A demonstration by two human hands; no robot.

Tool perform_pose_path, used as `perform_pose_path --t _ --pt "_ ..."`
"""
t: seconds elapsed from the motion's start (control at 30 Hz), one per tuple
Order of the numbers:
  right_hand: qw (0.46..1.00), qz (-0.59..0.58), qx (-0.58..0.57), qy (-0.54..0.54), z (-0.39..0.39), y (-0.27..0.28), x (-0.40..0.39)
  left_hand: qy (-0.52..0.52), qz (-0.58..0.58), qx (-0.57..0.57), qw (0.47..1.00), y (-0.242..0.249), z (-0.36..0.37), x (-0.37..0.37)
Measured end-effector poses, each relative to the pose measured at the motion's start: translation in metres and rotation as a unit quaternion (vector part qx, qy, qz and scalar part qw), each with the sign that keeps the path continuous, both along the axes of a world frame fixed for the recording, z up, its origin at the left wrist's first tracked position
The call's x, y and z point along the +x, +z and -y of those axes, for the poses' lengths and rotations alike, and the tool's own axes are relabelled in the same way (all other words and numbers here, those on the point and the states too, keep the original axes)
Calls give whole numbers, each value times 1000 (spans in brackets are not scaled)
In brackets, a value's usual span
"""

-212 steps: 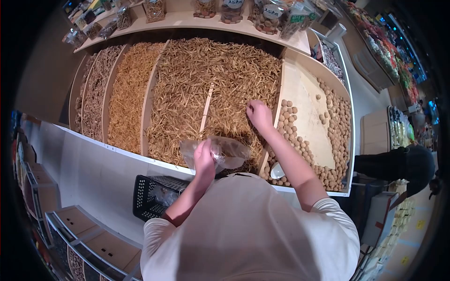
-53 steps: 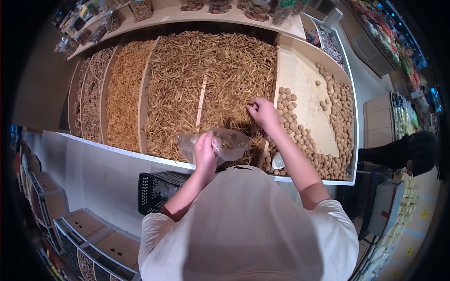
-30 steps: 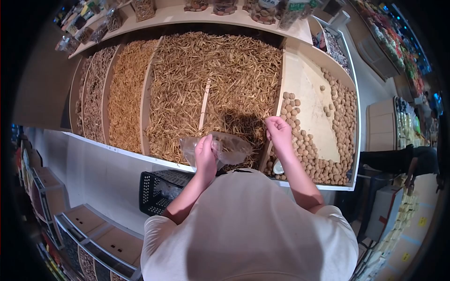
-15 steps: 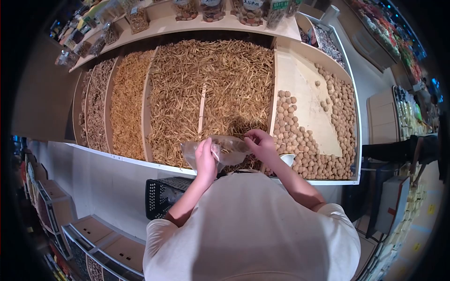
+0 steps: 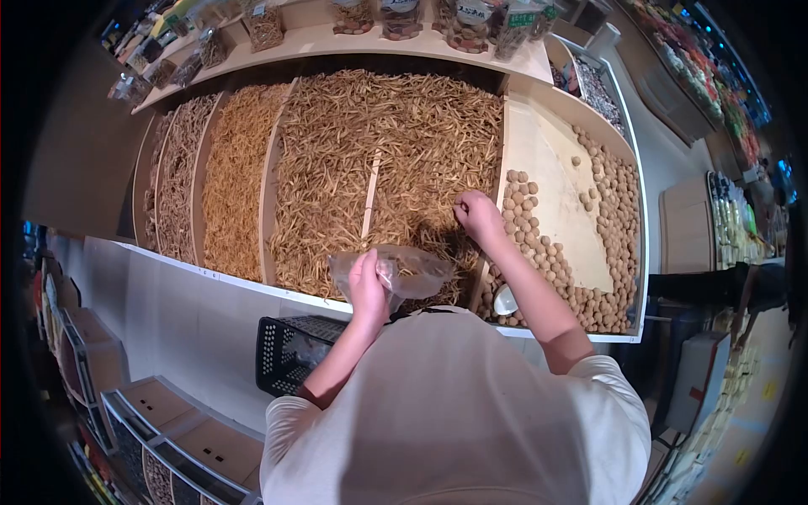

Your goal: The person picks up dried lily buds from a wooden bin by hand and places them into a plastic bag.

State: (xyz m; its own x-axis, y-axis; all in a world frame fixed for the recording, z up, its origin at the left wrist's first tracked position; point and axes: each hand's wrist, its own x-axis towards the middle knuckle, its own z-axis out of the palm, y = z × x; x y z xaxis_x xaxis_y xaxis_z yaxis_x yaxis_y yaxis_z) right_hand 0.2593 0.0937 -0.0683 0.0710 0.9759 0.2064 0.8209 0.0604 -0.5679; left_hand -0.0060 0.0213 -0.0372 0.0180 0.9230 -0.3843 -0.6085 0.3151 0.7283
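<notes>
My left hand [image 5: 368,288] is closed around the edge of a clear plastic bag [image 5: 425,271], whose mouth gapes to the right. Some brown strips show through the bag. Over the right side of the wide bin of dried brown strips [image 5: 429,160], near the wooden divider, is my right hand [image 5: 480,217]. Its fingers are curled together; anything in them is hidden or too small to name. A dark shadow lies on the strips below it.
Right of the divider, round brown balls resembling walnuts [image 5: 619,210] fill part of a bin, with a white scoop [image 5: 505,300] among them. Yellow dried strips [image 5: 240,177] lie left. Packed jars and bags [image 5: 400,18] line the shelf behind. A black basket [image 5: 290,353] sits below.
My right hand has moved away from the bag's mouth, up and to the right over the strips. My left hand keeps holding the bag in nearly the same place.
</notes>
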Motion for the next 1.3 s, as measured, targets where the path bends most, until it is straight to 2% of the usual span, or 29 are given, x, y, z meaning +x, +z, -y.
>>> perform_pose_path --t 0.1,0.2,0.27,0.47,0.57,0.7,0.77,0.93,1.03,1.13,1.17,1.23,1.27,1.3 --pt "999 12 -21 24 -1 0 -2 8 -9 -8 1000 -2 -1 0" --pt "1000 12 -12 4 1 0 -5 -4 -7 -7 1000 0 -1 1" --pt "999 13 32 -11 3 1 -5 -5 -7 -11 1000 1 -1 3" --pt "1000 14 -25 1 -1 -2 1 -21 -6 4 1000 1 -3 5" --pt "1000 10 -1 22 2 -2 5 -31 6 15 999 -2 -3 3" --pt "998 -20 -14 60 17 16 19 -9 -10 1 1000 2 -2 5" --pt "999 -28 -24 7 29 30 22 -4 -12 -7 1000 7 -1 5" --pt "1000 -27 2 -4 66 63 25 -7 -14 -14 1000 13 -3 8" --pt "998 -57 -5 31 90 91 12 15 -27 -19 999 25 -4 20" --pt "986 -73 -22 148 102 101 -1 2 -23 -18 1000 22 -3 21" --pt "986 -74 -20 145 104 102 -5 -23 -7 -4 1000 12 -2 16" --pt "974 -151 -58 157 107 106 -22 -50 8 12 999 10 0 14" --pt "978 -101 -85 164 109 97 -27 -53 5 13 998 10 1 13" --pt "978 -101 -82 163 107 89 -33 -57 2 14 998 12 1 13"
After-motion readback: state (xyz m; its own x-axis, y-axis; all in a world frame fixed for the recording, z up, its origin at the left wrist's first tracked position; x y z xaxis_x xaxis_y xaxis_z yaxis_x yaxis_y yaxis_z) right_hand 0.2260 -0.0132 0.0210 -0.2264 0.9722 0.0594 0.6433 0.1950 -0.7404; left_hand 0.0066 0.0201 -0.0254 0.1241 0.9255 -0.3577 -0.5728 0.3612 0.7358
